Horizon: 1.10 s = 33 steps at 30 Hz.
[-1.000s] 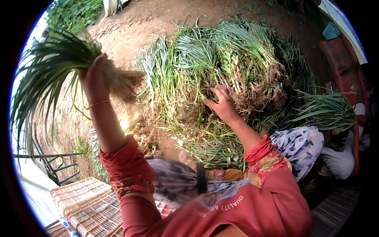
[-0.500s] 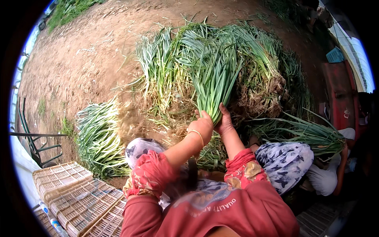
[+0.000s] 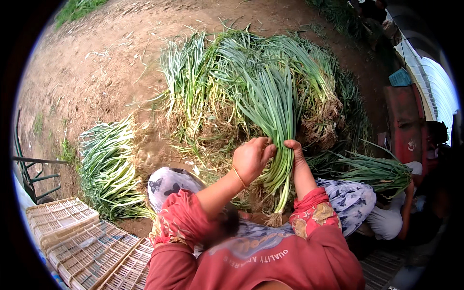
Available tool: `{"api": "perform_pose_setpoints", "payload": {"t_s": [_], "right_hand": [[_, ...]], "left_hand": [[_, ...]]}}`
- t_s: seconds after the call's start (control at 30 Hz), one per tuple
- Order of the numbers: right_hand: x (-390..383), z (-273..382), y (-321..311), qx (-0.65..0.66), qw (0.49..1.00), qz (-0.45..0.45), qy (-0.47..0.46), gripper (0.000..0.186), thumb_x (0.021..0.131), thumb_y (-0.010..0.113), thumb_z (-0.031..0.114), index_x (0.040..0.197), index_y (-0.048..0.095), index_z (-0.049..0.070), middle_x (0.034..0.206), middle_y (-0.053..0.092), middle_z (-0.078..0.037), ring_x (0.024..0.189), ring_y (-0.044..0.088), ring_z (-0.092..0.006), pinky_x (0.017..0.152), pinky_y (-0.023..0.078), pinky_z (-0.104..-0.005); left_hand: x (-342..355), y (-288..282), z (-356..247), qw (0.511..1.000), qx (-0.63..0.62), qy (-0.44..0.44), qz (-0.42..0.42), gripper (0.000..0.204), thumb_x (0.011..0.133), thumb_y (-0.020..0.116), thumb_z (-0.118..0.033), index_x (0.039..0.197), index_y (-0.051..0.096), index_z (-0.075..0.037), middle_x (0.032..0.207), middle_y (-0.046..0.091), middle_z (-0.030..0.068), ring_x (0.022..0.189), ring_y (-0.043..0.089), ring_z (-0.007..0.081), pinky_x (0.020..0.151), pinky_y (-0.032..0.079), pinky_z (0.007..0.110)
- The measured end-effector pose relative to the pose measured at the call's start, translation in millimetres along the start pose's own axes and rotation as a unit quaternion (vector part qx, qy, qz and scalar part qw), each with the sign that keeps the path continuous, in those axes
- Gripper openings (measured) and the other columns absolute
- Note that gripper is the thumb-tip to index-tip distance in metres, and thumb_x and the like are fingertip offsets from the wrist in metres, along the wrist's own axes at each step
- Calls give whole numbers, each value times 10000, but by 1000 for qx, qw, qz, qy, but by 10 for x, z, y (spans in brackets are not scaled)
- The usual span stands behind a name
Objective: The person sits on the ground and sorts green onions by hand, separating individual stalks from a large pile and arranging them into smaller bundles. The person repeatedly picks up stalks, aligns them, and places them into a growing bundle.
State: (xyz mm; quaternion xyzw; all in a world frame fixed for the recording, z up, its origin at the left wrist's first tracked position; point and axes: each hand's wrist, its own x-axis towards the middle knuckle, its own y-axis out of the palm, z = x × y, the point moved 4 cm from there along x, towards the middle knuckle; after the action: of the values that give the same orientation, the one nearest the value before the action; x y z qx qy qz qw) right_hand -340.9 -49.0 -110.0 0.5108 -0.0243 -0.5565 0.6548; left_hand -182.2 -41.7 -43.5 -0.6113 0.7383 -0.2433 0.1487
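Note:
Both my hands grip a bunch of green onions (image 3: 275,108) in front of me. Its long green leaves fan away from me over the pile, while pale stems and roots hang toward my lap. My left hand (image 3: 252,158) is closed against the bunch's left side, fingers curled. On the right side, my right hand (image 3: 297,153) is closed with its thumb over the stems; its other fingers are mostly hidden. Beyond lies a big pile of green onions (image 3: 186,72) with tangled roots. A trimmed-looking row of green onions (image 3: 113,169) rests on the ground at the left.
Stacked woven crates (image 3: 89,249) stand at the lower left, near a dark metal frame (image 3: 31,176). At the right, a co-worker's hand (image 3: 410,187) holds another leafy bunch (image 3: 374,169). Behind are a red bench-like object (image 3: 407,123) and a blue basket (image 3: 400,77).
The bunch has come nearer to me and right, its stems and roots now showing below my hands. My hands have moved apart to either side of it, the right one farther right.

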Motion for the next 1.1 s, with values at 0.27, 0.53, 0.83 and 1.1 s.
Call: {"api": "perform_pose_setpoints", "payload": {"t_s": [0.27,0.53,0.83,1.1], "right_hand": [[-202,-81,25,45,989,143,7,721,557,631,239,1194,420,-26,943,564,-182,655,541,-203,608,467,-305],[-256,31,8,66,971,225,31,764,598,641,282,1220,341,-45,900,491,-156,651,528,-192,620,464,-297],[-301,70,-83,89,959,268,33,775,592,634,283,1214,327,-62,875,507,-156,630,533,-193,577,444,-310],[-322,63,-49,110,953,279,43,749,592,639,285,1177,351,-84,867,517,-171,614,540,-196,578,451,-308]], "left_hand": [[835,-179,517,984,-129,24,-123,93,790,566,4,882,550,-4,771,614,109,700,601,193,663,480,283],[1025,-197,795,983,-126,-97,-95,153,761,554,-53,890,616,1,808,639,168,749,625,292,700,485,358],[1075,-13,945,987,-111,-109,-28,188,791,564,-50,956,628,17,835,659,149,730,631,206,683,492,294],[1059,-54,687,994,35,-98,30,277,795,591,-262,916,660,-23,865,625,161,777,596,303,729,471,361]]}}
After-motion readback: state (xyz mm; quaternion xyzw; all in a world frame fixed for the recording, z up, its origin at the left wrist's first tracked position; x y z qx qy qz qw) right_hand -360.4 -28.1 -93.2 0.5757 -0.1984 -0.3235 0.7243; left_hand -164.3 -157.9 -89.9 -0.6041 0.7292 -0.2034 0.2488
